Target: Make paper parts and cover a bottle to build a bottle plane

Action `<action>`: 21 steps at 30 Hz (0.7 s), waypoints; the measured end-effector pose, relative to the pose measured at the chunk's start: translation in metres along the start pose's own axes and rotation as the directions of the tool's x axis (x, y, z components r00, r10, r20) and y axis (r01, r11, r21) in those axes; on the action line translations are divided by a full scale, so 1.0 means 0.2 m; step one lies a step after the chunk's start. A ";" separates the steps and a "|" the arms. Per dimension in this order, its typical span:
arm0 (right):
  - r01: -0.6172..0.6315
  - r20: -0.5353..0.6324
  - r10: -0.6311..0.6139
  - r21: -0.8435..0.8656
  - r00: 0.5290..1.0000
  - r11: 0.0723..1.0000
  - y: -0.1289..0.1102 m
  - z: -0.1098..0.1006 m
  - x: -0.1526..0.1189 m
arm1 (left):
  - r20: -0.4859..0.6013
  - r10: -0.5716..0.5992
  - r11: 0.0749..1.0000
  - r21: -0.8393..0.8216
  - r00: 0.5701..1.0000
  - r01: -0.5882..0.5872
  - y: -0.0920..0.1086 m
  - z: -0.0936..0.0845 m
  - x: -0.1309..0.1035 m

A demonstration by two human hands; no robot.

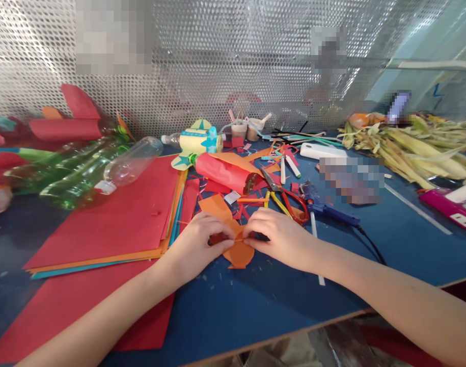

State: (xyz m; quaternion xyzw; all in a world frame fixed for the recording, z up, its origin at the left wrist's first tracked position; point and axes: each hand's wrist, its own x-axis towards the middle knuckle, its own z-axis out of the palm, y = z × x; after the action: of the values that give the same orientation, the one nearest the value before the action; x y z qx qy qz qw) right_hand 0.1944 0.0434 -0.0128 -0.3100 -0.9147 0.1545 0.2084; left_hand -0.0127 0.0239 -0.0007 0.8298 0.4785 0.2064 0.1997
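Both my hands pinch an orange paper cutout (239, 253) just above the blue table. My left hand (202, 239) has thumb and fingertips closed on its left side. On the opposite side, my right hand (280, 237) grips it the same way, and the fingertips of the two hands nearly meet. The cutout has rounded lobes and a short flat tab at its lower end. Beyond my hands lies a bottle wrapped in red paper (225, 172), on its side. Red-handled scissors (294, 199) rest just past my right hand.
Stacked coloured paper sheets (114, 224) lie left, with a clear bottle (135, 163) and green bottles (83, 173) behind. A blue glue gun (332, 211), its cord and a white stick (314, 244) are at right. Dried husks (419, 148) fill the back right. A perforated metal wall (225, 61) stands behind.
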 end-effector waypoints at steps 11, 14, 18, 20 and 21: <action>-0.117 0.034 0.116 0.040 0.993 0.992 -0.02 -0.03 0.00 | 0.011 0.091 0.994 0.061 0.996 -0.091 -0.03 0.00 0.00; -0.153 0.077 0.150 0.042 0.986 0.987 -0.03 -0.04 0.00 | 0.053 0.069 0.997 0.035 0.996 -0.071 -0.03 -0.01 0.00; -0.186 0.091 0.180 0.063 0.979 0.980 -0.04 -0.06 0.00 | 0.073 0.031 0.999 0.023 0.997 -0.033 -0.02 -0.03 0.01; -0.188 0.097 0.181 0.076 0.979 0.979 -0.04 -0.06 0.01 | 0.062 0.023 1.000 0.018 0.998 -0.024 -0.02 -0.03 0.01; -0.186 0.105 0.178 0.073 0.978 0.980 -0.04 -0.07 0.01 | 0.059 0.037 0.999 0.013 0.998 -0.038 -0.02 -0.03 0.01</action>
State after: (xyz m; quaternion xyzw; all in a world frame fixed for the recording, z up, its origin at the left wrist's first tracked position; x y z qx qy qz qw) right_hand 0.1959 0.0408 0.0023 -0.3758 -0.8843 0.2256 0.1607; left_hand -0.0184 0.0279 0.0018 0.8458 0.4582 0.1821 0.2037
